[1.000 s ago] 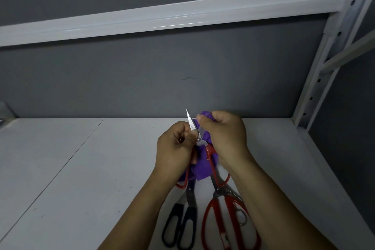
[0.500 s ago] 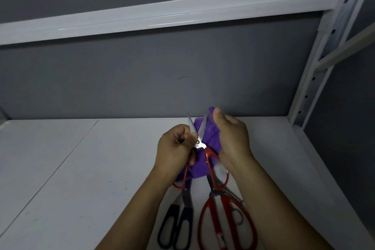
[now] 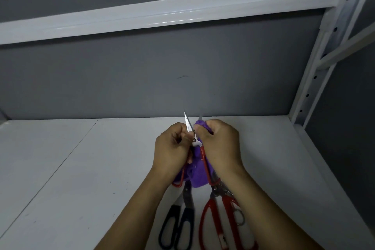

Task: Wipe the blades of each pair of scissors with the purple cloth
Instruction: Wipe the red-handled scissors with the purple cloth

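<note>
Pinching purple cloth (image 3: 198, 175) on small scissors (image 3: 195, 142) blade w/ right hand (image 3: 220, 146).

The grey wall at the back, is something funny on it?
Yes: a small dark scuff mark sits near the middle of the plain grey back wall, like a scratch or smudge. The rest looks even.

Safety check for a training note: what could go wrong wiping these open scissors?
The scissors are open, and the bare blade stands right beside the right hand pinching the cloth on the other blade; a slip could cut a finger. The left hand grips near the pivot, so the blades closing might nip it.
</note>
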